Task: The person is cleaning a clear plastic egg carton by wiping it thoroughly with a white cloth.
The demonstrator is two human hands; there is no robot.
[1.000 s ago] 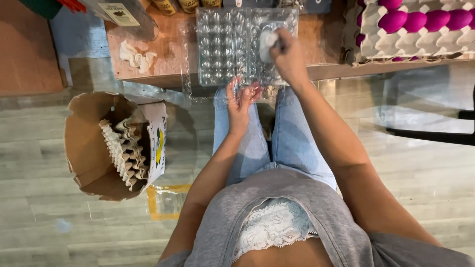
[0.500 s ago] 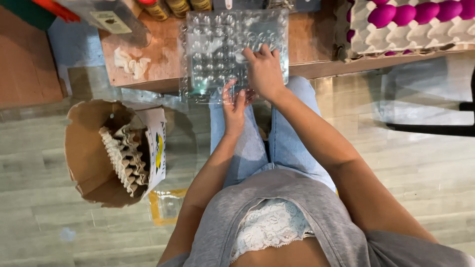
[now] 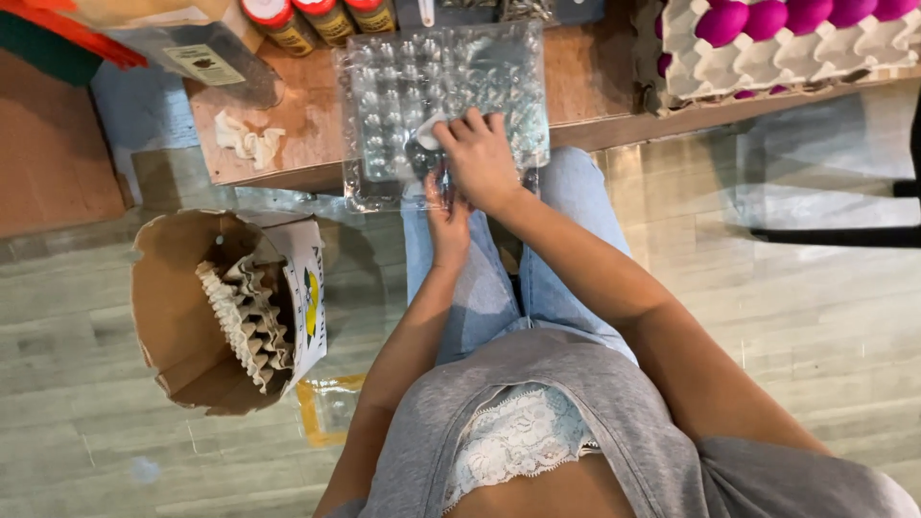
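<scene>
The right hand [image 3: 483,158] pinches a white egg [image 3: 432,131] over the clear tray [image 3: 384,105]. The left hand [image 3: 447,223] grips the tray's near edge. Tray looks mostly empty.

clear plastic egg carton [image 3: 441,96] on table; brown cardboard box [image 3: 225,307] on floor

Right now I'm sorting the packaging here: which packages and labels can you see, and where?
Clear egg carton: table edge, under both hands, see-through plastic.
Grey egg tray: table, far right, holding magenta eggs.
Cardboard box: floor, left, brown, holding stacked pulp trays; white flap with yellow-green label.
Jars: table top, red lids, yellow labels.
</scene>
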